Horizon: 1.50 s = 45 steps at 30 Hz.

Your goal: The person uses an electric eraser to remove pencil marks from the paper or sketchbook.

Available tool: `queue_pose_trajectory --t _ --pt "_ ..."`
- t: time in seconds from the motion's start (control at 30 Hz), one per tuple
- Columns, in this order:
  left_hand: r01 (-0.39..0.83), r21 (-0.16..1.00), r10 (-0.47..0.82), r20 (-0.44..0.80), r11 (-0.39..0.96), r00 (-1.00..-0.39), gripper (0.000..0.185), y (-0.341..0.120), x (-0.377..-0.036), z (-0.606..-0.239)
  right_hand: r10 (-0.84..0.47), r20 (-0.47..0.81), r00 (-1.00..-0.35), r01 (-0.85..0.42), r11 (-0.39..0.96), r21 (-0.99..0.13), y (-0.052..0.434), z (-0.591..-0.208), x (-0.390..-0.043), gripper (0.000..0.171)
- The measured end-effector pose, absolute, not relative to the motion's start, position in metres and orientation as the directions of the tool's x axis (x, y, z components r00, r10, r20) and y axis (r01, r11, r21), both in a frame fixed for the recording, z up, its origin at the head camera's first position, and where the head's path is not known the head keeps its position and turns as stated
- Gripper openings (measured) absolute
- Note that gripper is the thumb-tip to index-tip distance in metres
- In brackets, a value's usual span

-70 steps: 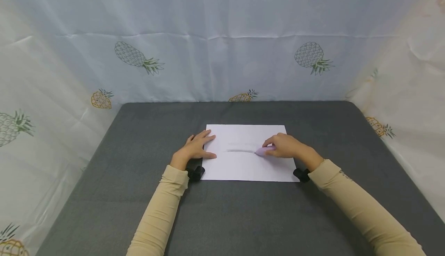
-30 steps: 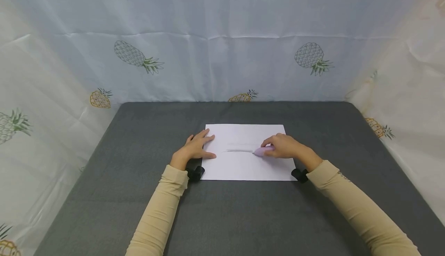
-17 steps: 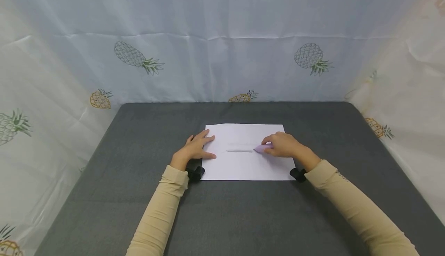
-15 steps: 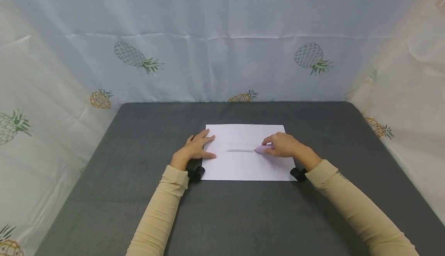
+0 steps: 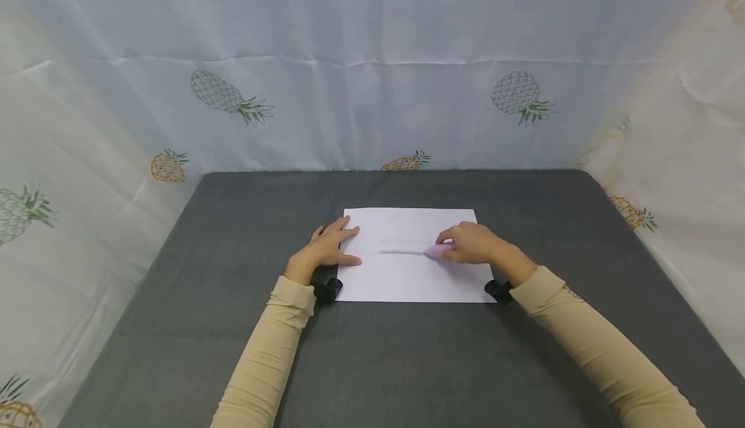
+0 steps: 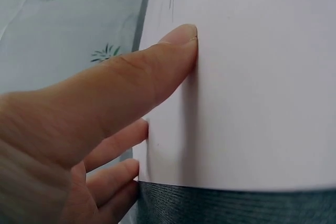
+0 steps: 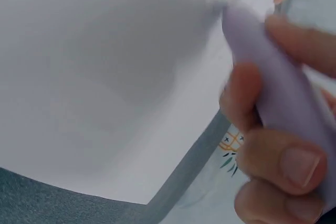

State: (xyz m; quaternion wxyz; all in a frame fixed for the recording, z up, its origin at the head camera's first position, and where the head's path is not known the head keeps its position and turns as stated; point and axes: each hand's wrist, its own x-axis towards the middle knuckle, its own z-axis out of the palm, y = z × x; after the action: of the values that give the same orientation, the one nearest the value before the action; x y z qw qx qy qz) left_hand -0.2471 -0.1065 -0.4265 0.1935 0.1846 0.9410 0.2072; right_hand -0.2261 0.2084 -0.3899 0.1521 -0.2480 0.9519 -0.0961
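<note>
A white sheet of paper [image 5: 396,286] lies on the grey table with a thin grey line [image 5: 398,251] across its middle. My left hand [image 5: 323,247] rests on the sheet's left edge with its fingers spread; in the left wrist view the thumb [image 6: 152,72] lies on the paper. My right hand [image 5: 477,244] grips a thick lilac pen-shaped tool [image 5: 440,251], its tapered nose at the line's right end. Up close in the right wrist view, the fingers curl round the tool's barrel [image 7: 283,87]. Its tip is blurred, so contact with the paper is hard to judge.
The grey table [image 5: 372,363] stretches around the sheet on all sides. Pale curtains [image 5: 372,111] with pineapple prints hang behind it and along both sides. A black wrist camera [image 5: 328,290] sits at my left wrist, another camera [image 5: 499,292] at my right.
Over these frames the right hand and the lilac tool have shifted slightly left, with small up-and-down movements of the nose near the line's right end. The left hand stays in place.
</note>
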Motion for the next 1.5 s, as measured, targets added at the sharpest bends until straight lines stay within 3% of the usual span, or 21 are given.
queue_pose_trajectory --t 1.5 --pt "0.275 0.462 0.434 -0.285 0.843 -0.855 0.079 -0.1074 -0.2473 -0.4271 -0.527 -0.205 -0.825 -0.471 0.841 -0.266 0.2066 -0.3939 -0.2270 0.027"
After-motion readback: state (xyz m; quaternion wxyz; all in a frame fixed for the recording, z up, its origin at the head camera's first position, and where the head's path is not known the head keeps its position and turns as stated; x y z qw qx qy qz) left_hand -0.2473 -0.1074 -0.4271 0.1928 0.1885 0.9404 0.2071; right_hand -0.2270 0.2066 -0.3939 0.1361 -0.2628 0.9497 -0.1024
